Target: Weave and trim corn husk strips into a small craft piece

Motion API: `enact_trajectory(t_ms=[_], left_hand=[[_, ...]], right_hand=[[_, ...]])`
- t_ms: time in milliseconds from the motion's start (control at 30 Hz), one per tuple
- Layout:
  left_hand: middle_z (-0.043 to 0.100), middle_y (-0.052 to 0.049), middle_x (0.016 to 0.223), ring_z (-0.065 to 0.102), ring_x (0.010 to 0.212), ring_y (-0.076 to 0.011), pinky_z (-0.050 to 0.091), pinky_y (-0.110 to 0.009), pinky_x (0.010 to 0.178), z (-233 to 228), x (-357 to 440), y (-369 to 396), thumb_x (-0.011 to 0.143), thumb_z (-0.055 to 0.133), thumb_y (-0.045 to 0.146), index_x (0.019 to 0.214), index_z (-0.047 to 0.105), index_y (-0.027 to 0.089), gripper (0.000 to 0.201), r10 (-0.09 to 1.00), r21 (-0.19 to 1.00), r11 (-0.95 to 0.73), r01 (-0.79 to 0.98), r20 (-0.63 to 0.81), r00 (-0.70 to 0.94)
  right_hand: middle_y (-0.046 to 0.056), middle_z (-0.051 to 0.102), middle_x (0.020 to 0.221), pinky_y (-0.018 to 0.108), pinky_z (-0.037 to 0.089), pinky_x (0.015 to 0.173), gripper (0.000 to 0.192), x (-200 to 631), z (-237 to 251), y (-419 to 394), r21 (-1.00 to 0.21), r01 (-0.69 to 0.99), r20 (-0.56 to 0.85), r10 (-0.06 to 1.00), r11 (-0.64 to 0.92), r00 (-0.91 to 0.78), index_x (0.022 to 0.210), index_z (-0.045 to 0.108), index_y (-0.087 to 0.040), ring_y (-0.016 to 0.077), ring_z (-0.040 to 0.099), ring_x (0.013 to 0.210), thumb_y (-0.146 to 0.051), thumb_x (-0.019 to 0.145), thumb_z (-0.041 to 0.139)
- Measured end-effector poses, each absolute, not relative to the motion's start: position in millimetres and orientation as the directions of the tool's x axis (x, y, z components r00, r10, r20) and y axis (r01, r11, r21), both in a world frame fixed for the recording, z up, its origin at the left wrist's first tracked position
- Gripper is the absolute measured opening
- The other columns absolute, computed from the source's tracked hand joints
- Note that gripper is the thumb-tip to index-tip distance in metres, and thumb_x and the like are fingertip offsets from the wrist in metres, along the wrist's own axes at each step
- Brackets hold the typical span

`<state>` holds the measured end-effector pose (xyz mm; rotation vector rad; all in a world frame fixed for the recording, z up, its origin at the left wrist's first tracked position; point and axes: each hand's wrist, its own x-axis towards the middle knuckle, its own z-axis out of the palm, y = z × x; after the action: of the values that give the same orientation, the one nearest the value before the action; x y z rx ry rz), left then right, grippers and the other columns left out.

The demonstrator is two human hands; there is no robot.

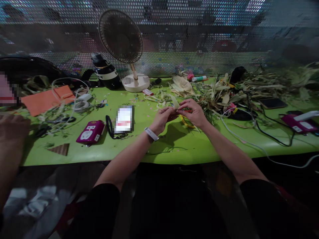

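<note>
Head view shows both hands meeting above the green desk (174, 146), the left hand (163, 118) and the right hand (193, 113) pinched together on a pale leaf strip (174, 103), likely held taut between the fingertips so it can be folded. It sits between the two hands, raised off the desk. A heap of husks (214, 93) lies just beyond, a fan (122, 39) farther back.

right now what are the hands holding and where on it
Both the left hand and right hand pinch a pale husk strip at its lower end; the exact grip is unclear.
</note>
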<state>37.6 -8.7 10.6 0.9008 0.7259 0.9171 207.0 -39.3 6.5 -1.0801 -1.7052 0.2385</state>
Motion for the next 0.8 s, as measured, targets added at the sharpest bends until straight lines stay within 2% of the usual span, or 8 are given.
enact_trajectory(t_ms=[200, 367, 567, 800], left_hand=[[0.073, -0.001, 0.074, 0.070, 0.072, -0.0118, 0.057, -0.036, 0.092, 8.0, 40.5, -10.5, 0.071, 0.069, 0.015, 0.072, 0.065, 0.015, 0.004, 0.885, 0.836, 0.349, -0.424, -0.146, 0.442], [0.075, -0.002, 0.074, 0.071, 0.072, -0.0123, 0.056, -0.036, 0.093, 8.2, 41.4, -11.7, 0.069, 0.070, 0.014, 0.071, 0.069, 0.014, 0.003, 0.883, 0.818, 0.341, -0.462, -0.110, 0.456], [0.074, -0.002, 0.074, 0.072, 0.078, -0.0145, 0.053, -0.039, 0.098, 10.0, 41.5, -15.2, 0.069, 0.072, 0.015, 0.070, 0.069, 0.014, 0.003, 0.882, 0.807, 0.340, -0.483, -0.096, 0.461], [0.075, -0.002, 0.085, 0.072, 0.084, -0.0135, 0.054, -0.034, 0.094, 8.7, 39.3, -16.8, 0.067, 0.083, 0.029, 0.080, 0.070, 0.015, 0.023, 0.859, 0.870, 0.256, -0.421, -0.005, 0.512]], right_hand=[[0.005, 0.065, 0.091, 0.038, 0.051, 0.088, 0.024, 205.2, 2.9, -38.5, -0.636, 0.519, 0.686, 0.727, 0.571, 0.040, 0.080, 0.072, -0.023, 0.0185, 0.063, 0.090, -0.046, 0.083, 0.070], [0.004, 0.065, 0.089, 0.039, 0.051, 0.088, 0.025, 201.4, 3.4, -39.4, -0.689, 0.499, 0.638, 0.767, 0.526, 0.073, 0.079, 0.069, -0.022, 0.0187, 0.062, 0.089, -0.048, 0.082, 0.070], [0.000, 0.063, 0.080, 0.033, 0.053, 0.076, 0.035, 196.3, 4.2, -40.0, -0.862, 0.295, 0.467, 0.872, 0.412, 0.146, 0.085, 0.058, -0.021, 0.0144, 0.060, 0.075, -0.050, 0.074, 0.075], [-0.003, 0.061, 0.078, 0.029, 0.053, 0.075, 0.037, 195.9, 5.3, -39.1, -0.950, 0.046, 0.313, 0.939, 0.309, 0.140, 0.083, 0.054, -0.023, 0.0123, 0.061, 0.074, -0.048, 0.069, 0.077]])
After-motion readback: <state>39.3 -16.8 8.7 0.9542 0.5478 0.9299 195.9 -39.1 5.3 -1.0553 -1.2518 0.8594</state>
